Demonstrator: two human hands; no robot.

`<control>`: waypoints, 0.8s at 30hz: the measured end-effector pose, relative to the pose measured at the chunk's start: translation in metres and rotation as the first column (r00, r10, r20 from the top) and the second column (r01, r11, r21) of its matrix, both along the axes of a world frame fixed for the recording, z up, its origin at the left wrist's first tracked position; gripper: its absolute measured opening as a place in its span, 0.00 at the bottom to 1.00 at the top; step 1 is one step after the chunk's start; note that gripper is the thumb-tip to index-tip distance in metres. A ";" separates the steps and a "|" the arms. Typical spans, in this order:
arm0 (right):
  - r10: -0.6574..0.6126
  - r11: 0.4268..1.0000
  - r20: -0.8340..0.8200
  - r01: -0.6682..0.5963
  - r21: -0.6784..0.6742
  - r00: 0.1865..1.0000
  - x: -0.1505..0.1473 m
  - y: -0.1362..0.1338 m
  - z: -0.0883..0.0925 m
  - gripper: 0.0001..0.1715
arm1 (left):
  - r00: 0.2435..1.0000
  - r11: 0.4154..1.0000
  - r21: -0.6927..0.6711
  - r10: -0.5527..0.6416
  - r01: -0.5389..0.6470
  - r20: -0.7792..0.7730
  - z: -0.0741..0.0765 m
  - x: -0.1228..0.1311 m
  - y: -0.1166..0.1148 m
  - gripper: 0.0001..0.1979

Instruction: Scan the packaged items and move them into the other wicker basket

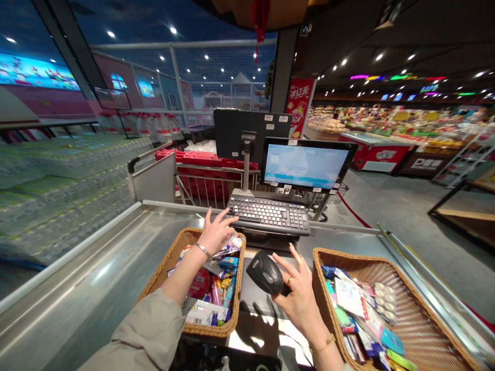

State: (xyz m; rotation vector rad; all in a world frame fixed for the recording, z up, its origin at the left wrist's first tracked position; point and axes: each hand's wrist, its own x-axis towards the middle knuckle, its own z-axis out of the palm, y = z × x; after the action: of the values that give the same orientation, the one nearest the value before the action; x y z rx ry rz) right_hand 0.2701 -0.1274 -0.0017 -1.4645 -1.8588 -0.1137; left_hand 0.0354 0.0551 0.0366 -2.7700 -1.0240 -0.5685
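Note:
My left hand (217,233) hovers above the far end of the left wicker basket (240,288), fingers spread toward the keyboard (266,212), holding nothing. That basket is filled with small colourful packets (216,293). Between the baskets is a black handheld scanner (265,272). My right hand (297,286) is beside the scanner, its thumb side against the scanner's right end and its other fingers stretched out; whether it grips the handle is hidden. The right wicker basket (421,299) holds packets and boxes (350,299) along its left side, with a pack of round items (385,303).
A lit monitor (305,165) stands behind the keyboard, with a second dark screen (235,135) to its left. The metal counter (96,268) has a raised edge. Beyond it are a shopping cart (154,175) and stacked bottled drinks (69,190).

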 end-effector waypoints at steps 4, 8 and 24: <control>0.000 1.000 0.019 0.000 0.000 1.000 0.001 0.000 0.000 0.23 | 1.000 1.000 -0.009 0.005 -0.005 -0.003 0.002 0.001 0.000 0.08; 0.001 1.000 0.025 -0.001 0.005 1.000 0.001 0.000 -0.001 0.23 | 1.000 1.000 -0.007 -0.004 0.004 0.007 0.001 0.001 0.002 0.07; -0.130 0.989 -0.046 0.132 0.063 0.990 0.009 -0.002 -0.005 0.19 | 0.999 0.999 -0.026 -0.031 0.032 0.039 0.009 0.016 -0.002 0.10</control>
State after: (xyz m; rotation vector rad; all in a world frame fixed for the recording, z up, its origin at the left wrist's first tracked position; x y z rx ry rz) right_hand 0.2788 -0.1294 -0.0068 -1.5312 -1.7087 -0.2042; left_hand 0.0510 0.0536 0.0455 -2.8131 -1.0047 -0.6192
